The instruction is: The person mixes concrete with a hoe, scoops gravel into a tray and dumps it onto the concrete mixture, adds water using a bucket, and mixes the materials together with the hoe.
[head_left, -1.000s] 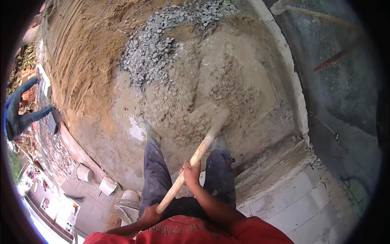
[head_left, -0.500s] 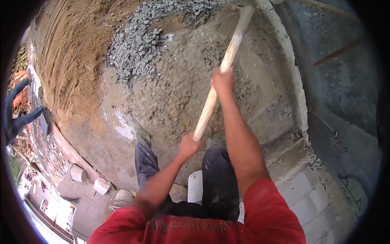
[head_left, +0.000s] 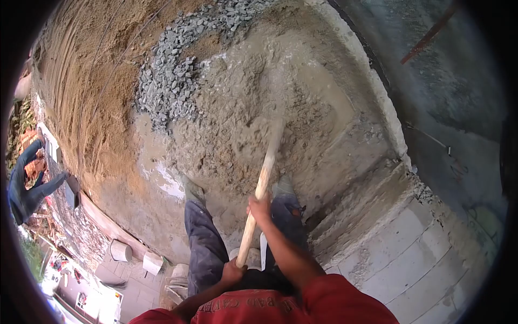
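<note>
A long pale wooden tool handle (head_left: 263, 178) slants up and away from my body. My left hand (head_left: 232, 273) is wrapped round its near end, low by my lap. Farther up the shaft, between my knees, my right hand (head_left: 260, 209) is closed on it too. The far end of the handle runs into wet grey concrete mix (head_left: 232, 119), where the tool's head is blurred and covered, so its kind cannot be made out. My boots stand at the near edge of the mix.
Grey gravel (head_left: 167, 81) lies heaped at the upper left, beside brown sand (head_left: 102, 70). A concrete edge (head_left: 386, 102) borders the mix on the right. Pale blocks (head_left: 399, 254) are at the lower right. A bucket (head_left: 120, 250) and another person's legs (head_left: 32, 183) are at the left.
Both hands have drawn the wooden handle back towards my body. Its far end has moved from the top of the mix to the middle. The view has shifted slightly.
</note>
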### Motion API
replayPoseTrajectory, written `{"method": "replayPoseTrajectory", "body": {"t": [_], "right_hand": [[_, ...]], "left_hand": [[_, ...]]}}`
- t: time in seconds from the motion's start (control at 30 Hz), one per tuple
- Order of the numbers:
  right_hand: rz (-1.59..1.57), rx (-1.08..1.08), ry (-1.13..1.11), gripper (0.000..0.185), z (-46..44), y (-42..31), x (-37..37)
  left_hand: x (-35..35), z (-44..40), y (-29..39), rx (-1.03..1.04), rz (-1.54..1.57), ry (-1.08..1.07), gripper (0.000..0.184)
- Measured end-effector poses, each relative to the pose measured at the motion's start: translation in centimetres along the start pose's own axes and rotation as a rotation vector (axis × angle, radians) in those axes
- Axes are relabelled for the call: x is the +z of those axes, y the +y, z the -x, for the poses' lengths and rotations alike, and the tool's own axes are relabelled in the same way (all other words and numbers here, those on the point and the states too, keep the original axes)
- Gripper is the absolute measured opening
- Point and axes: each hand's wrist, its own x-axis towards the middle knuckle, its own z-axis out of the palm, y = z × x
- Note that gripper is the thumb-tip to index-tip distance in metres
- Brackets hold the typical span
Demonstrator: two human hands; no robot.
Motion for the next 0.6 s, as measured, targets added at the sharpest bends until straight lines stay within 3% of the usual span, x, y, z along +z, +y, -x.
{"method": "replayPoseTrajectory", "body": {"t": [0.1, 0.13, 0.2, 0.3, 0.6], "right_hand": [[-0.195, 0.033, 0.048, 0.08, 6.2, 1.1, -0.6], [-0.225, -0.015, 0.073, 0.082, 6.1, -0.6, -1.0], [-0.194, -0.282, 0.153, 0.076, 0.2, -7.4, -1.9], [-0.198, -0.585, 0.27, 0.067, -10.7, -17.7, -2.7], [-0.143, -0.573, 0.325, 0.06, -13.3, -17.7, -4.0]], "left_hand": [[1.1, 1.3, -0.9, -0.037, 0.133, -0.054, 0.029], [1.2, -0.6, -0.6, -0.04, -0.042, -0.05, 0.033], [1.4, -8.3, -0.2, 0.166, -0.218, 0.176, 0.035], [-4.9, -24.5, 10.5, 0.395, -0.453, 0.381, 0.035], [-4.1, -28.7, 11.5, 0.449, -0.472, 0.389, 0.037]]}}
